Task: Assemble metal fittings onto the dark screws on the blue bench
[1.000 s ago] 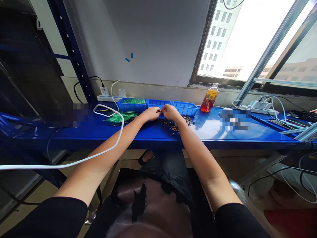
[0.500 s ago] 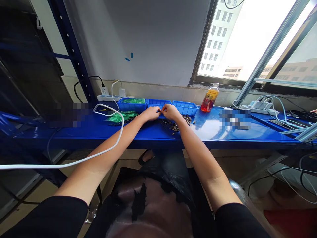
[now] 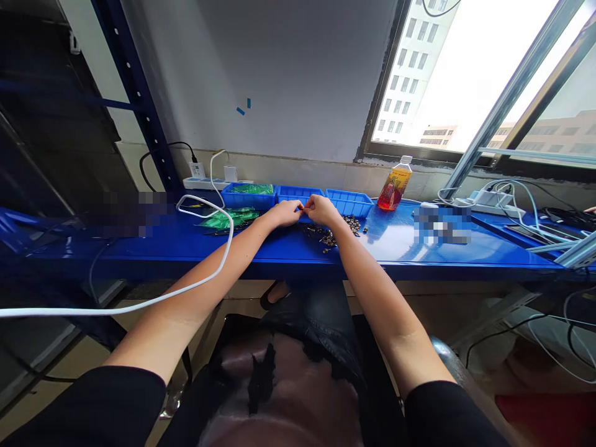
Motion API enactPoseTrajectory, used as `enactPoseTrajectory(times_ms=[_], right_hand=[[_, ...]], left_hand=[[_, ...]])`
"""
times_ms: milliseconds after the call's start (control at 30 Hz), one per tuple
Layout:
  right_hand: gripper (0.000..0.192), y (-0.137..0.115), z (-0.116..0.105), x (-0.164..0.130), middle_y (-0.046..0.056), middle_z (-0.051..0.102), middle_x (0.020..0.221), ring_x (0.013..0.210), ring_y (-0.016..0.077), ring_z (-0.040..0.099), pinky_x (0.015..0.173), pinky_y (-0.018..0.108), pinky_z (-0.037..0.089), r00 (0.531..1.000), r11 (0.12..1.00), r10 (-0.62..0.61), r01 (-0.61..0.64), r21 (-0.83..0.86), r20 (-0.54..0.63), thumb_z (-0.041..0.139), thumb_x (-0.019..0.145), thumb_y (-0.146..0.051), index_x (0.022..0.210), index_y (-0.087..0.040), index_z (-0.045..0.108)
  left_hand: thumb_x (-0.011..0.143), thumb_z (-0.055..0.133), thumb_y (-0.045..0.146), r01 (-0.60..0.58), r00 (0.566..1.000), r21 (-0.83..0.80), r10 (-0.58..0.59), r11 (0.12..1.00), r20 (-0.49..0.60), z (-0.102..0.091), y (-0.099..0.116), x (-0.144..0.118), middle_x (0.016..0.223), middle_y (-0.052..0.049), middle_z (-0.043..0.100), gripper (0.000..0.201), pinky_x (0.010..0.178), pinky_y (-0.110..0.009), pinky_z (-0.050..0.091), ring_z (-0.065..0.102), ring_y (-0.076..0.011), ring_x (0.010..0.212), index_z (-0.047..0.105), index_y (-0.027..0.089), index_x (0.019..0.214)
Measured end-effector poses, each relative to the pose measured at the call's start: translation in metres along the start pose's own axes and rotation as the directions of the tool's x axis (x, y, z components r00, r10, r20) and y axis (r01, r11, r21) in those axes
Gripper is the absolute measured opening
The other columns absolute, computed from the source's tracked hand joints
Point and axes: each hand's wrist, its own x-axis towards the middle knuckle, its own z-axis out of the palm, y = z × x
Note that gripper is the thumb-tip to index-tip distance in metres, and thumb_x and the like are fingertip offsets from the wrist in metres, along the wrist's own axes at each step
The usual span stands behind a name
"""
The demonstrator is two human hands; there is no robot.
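My left hand (image 3: 285,213) and my right hand (image 3: 322,210) meet fingertip to fingertip over the blue bench, just in front of the middle blue bin (image 3: 299,194). Both are closed in a pinch; whatever lies between the fingers is too small to make out. A heap of small brassy metal parts (image 3: 352,226) spreads on the bench beside and partly behind my right wrist. Left of my left hand lies a pile of green plastic bags (image 3: 228,218). Another blue bin (image 3: 249,198) at the left contains more green material. The right blue bin (image 3: 349,203) stands behind my right hand.
A bottle with red drink (image 3: 394,184) stands right of the bins. A white cable (image 3: 205,277) loops across in front of my left forearm. Power strips (image 3: 494,197) with tangled cords sit at the right, and another power strip (image 3: 205,183) lies behind at the left.
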Motion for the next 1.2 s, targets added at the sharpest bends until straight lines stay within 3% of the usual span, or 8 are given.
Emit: enactPoseTrajectory(times_ms=[1200], right_hand=[[0.012, -0.0009, -0.0009, -0.0006, 0.004, 0.065, 0.091, 0.086, 0.0195, 0.059, 0.063, 0.025, 0.043, 0.998, 0.999, 0.046, -0.046, 0.008, -0.038, 0.054, 0.075, -0.025, 0.086, -0.021, 0.058]], left_hand=[[0.085, 0.039, 0.028, 0.003, 0.999, -0.018, -0.002, 1.000, 0.052, -0.0021, 0.0010, -0.0016, 0.105, -0.006, 0.065, 0.039, 0.082, -0.027, 0.045, 0.060, -0.0203, 0.093, 0.050, 0.021, 0.122]])
